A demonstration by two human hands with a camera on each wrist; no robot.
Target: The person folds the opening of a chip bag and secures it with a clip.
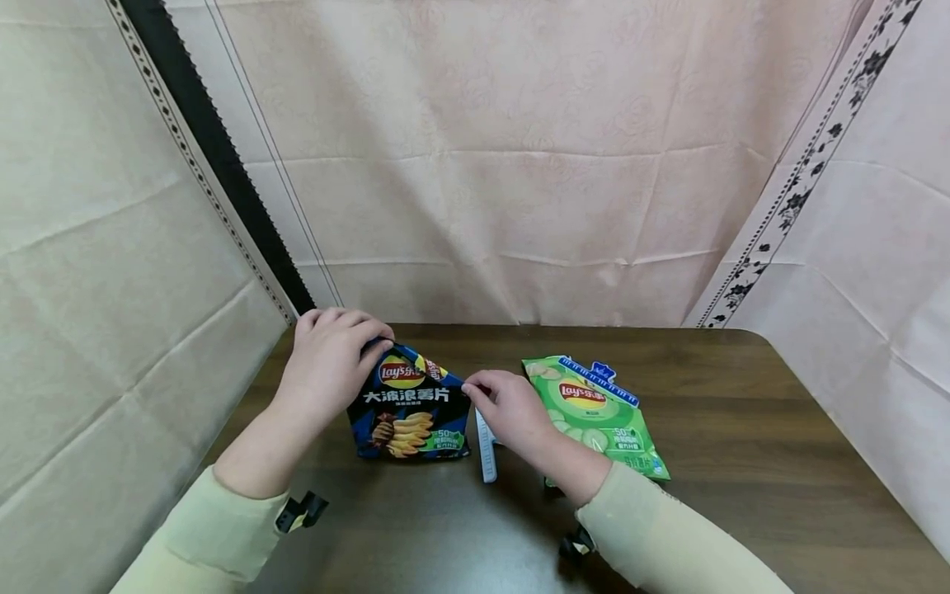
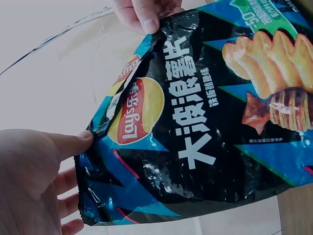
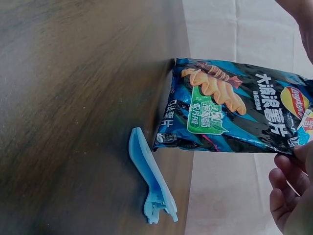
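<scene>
Two chip bags sit on one brown table (image 1: 742, 462), which is ringed at 9, 12 and 3 o'clock by hanging cloth (image 1: 519, 165), pink at the back and beige at the left.

Black-and-blue chip bag (image 1: 410, 408): stands upright on its bottom edge, at about 10 o'clock from the table's middle. The folded top points to 12 o'clock. Both hands hold it.

Green chip bag (image 1: 597, 417): lies flat at 3 o'clock from the black bag, well apart from it. A blue clip (image 1: 599, 381) is clamped along its top edge at 12 o'clock.

Left hand (image 1: 330, 363): grips the upper left corner of the black bag, fingers curled over the top fold. In the left wrist view the thumb (image 2: 73, 143) presses on the bag's front and the other fingers lie behind it.

Right hand (image 1: 508, 408): pinches the upper right corner of the black bag between thumb and fingertips. The hand partly covers the green bag's left edge in the head view.

Pale blue clip (image 1: 486, 450): lies flat and loose on the table, just beside the black bag's lower right corner at 4 o'clock, below the right hand. No hand touches it.
</scene>
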